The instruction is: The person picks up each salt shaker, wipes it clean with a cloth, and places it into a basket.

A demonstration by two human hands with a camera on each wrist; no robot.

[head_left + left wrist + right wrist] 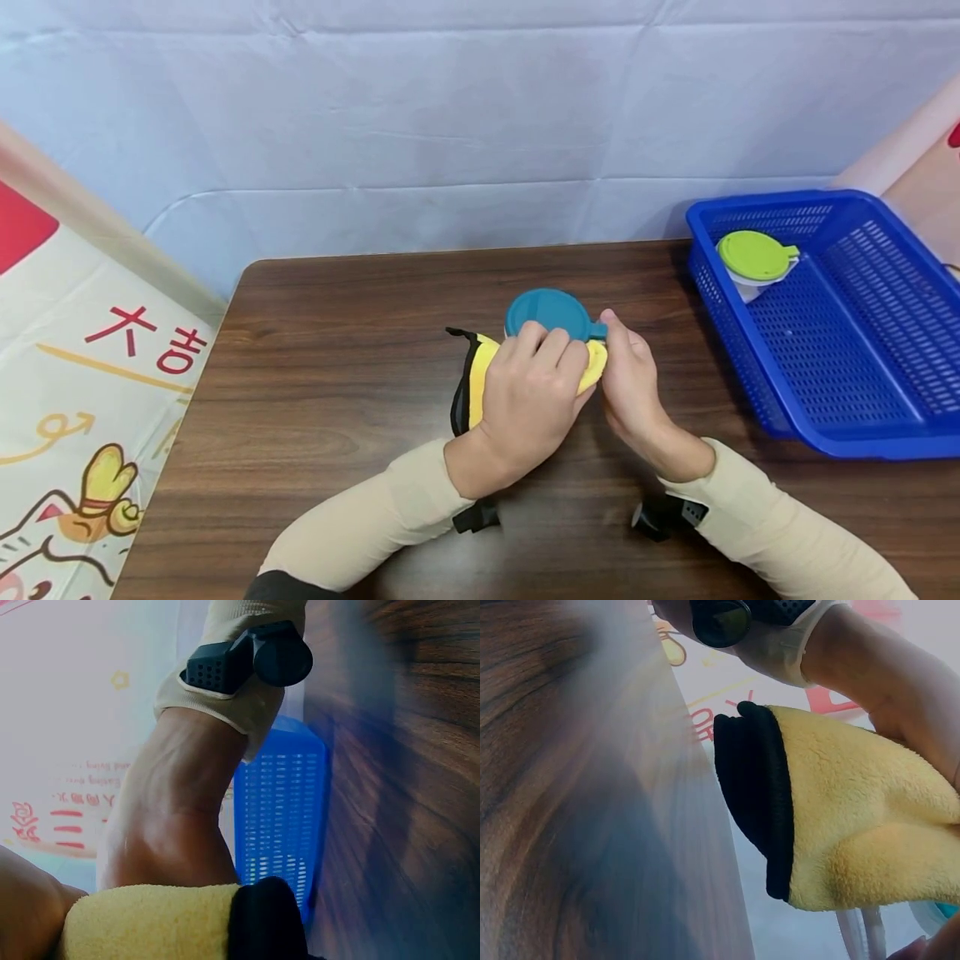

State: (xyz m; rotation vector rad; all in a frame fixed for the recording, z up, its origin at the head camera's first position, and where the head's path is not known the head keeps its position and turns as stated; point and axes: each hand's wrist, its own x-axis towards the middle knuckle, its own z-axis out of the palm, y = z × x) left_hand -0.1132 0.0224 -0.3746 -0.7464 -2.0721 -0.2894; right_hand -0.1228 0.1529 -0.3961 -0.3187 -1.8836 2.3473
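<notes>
A container with a teal lid [550, 310] is held up over the middle of the table. Fingers of my left hand [532, 392] curl over a yellow cloth with black edging [847, 802], gripping it against the near side of the lid. My right hand [633, 379] holds the container from the right, its thumb by the lid's tab [597, 331]. Part of the container's clear body [864, 934] shows below the cloth in the right wrist view; hands and cloth hide most of it. The cloth's black edge hangs to the left.
A blue perforated basket [783, 400] stands on the right of the brown wooden table [330, 367]. Inside its far left corner is a container with a lime-green lid [756, 255]. Pale sheeting [450, 125] hangs behind the table, and a printed sheet [97, 400] lies on the left.
</notes>
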